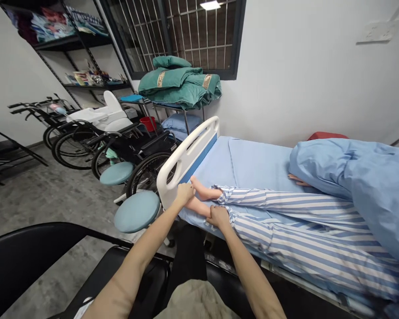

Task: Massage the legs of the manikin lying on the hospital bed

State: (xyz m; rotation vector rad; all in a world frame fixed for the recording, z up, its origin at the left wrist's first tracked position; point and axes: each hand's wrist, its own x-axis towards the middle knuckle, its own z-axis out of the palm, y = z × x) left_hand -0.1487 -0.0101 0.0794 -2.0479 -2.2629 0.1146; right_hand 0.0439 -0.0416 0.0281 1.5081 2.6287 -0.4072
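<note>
A figure in blue-and-white striped trousers (286,230) lies on the bed; I cannot tell whether it is a manikin or a person. My left hand (185,193) is closed over the toe end of the near foot (198,206). Just above that foot, my right hand (218,217) wraps the ankle by the trouser cuff. The far foot (204,191) rests on the sheet beside them, toes up, with neither hand plainly on it. A light blue quilt (359,190) covers the upper body, and part of a hand (298,180) shows from under its edge.
The white bed end board (186,153) stands just beyond the feet. Left of it are round blue stools (138,212), wheelchairs (149,170) and a rack of folded green bedding (182,84). Black chairs (133,283) are close below my arms.
</note>
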